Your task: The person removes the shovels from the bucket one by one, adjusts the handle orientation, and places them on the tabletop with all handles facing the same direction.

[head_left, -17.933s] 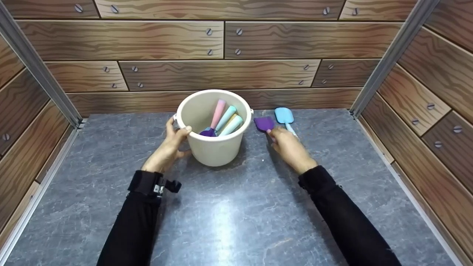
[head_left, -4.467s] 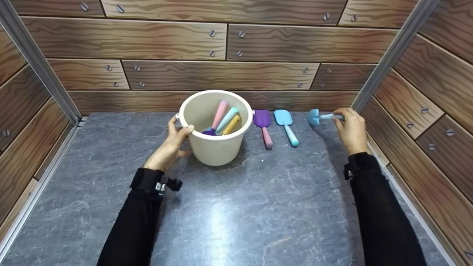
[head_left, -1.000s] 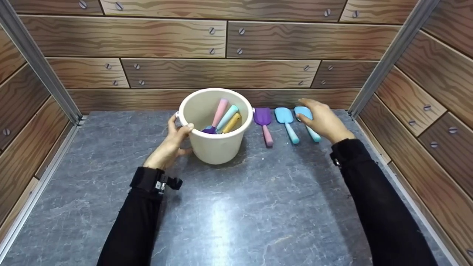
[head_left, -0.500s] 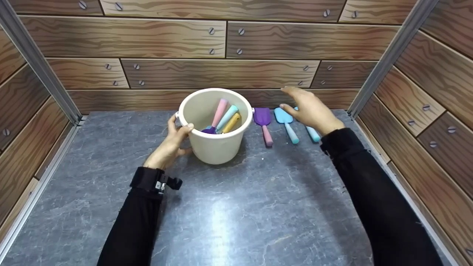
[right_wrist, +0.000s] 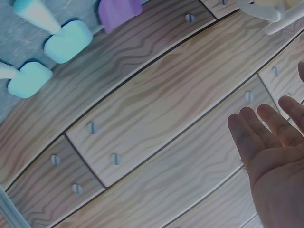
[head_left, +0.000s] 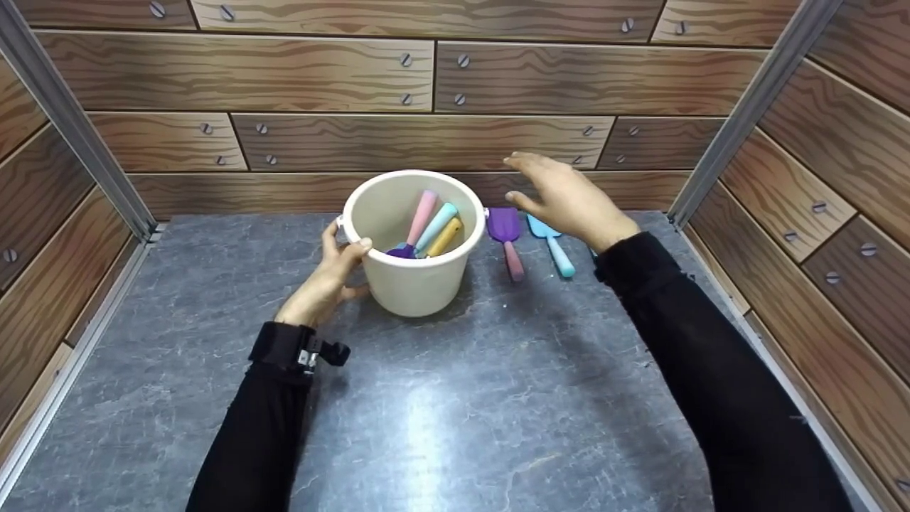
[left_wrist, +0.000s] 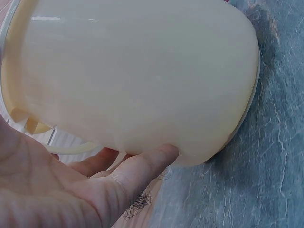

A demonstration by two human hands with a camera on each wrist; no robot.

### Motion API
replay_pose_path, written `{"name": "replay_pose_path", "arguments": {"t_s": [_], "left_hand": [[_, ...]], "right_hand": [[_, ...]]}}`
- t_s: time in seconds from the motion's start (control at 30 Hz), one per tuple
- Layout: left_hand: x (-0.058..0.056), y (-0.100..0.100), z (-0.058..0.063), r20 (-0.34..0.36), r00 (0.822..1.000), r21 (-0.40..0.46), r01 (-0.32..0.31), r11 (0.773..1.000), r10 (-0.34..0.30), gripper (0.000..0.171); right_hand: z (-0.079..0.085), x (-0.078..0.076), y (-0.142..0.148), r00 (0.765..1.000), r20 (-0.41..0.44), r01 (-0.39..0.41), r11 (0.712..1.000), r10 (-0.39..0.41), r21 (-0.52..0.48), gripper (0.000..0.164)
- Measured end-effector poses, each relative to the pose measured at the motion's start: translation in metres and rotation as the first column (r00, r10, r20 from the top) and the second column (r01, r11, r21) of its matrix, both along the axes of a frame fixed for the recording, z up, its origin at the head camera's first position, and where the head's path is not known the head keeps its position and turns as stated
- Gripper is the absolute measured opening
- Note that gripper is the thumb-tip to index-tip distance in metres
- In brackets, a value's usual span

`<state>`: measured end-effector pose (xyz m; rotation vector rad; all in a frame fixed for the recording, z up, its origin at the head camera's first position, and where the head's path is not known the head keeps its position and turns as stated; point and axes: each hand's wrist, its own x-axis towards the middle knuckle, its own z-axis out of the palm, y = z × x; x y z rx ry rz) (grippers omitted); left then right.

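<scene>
My left hand holds the side of a cream plastic bucket, thumb over the rim and fingers against the outer wall. Inside, pink, turquoise and yellow handles lean, with a purple piece low down. My right hand is raised over the row of toy shovels right of the bucket, fingers extended, holding nothing. A purple shovel with a pink handle lies nearest the bucket. Beside it is a blue shovel, partly covered by the hand. A third, light blue shovel shows in the right wrist view; the right arm mostly hides it from the head.
A grey marbled tabletop spans the floor of the booth. Wood-patterned panels rise right behind the bucket and shovels, and at both sides. Metal corner posts stand at the back corners.
The right hand earlier handled the purple shovel, then a light blue one, now laid in the row. Empty, it has since moved left and up towards the bucket. The left hand stays put.
</scene>
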<state>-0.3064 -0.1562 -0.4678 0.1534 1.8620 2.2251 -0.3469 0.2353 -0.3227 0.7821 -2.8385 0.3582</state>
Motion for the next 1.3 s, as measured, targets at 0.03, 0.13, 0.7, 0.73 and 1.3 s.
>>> {"name": "replay_pose_path", "arguments": {"t_s": [0.03, 0.13, 0.7, 0.73, 1.3], "left_hand": [[0.000, 0.000, 0.000, -0.001, 1.000, 0.002, 0.001, 1.000, -0.001, 0.107], [0.000, 0.000, -0.001, -0.005, 1.000, 0.009, 0.004, 1.000, -0.004, 0.108], [0.002, -0.002, 0.002, -0.005, 1.000, -0.011, 0.014, 1.000, -0.014, 0.107], [0.002, -0.002, 0.002, -0.005, 1.000, -0.011, 0.015, 1.000, -0.015, 0.108], [-0.001, -0.001, 0.002, -0.003, 1.000, -0.027, 0.013, 1.000, -0.013, 0.106]], "right_hand": [[0.001, 0.000, -0.003, 1.000, -0.004, -0.008, 1.000, 0.008, 0.004, 0.065], [0.003, 0.001, -0.013, 0.999, -0.020, -0.033, 0.999, 0.034, 0.014, 0.065], [-0.001, 0.005, -0.064, 0.990, -0.006, -0.137, 0.989, 0.138, 0.062, 0.061], [-0.002, 0.005, -0.067, 0.990, 0.001, -0.140, 0.988, 0.140, 0.067, 0.060], [-0.012, 0.011, -0.108, 0.968, 0.084, -0.242, 0.966, 0.235, 0.093, 0.049]]}}
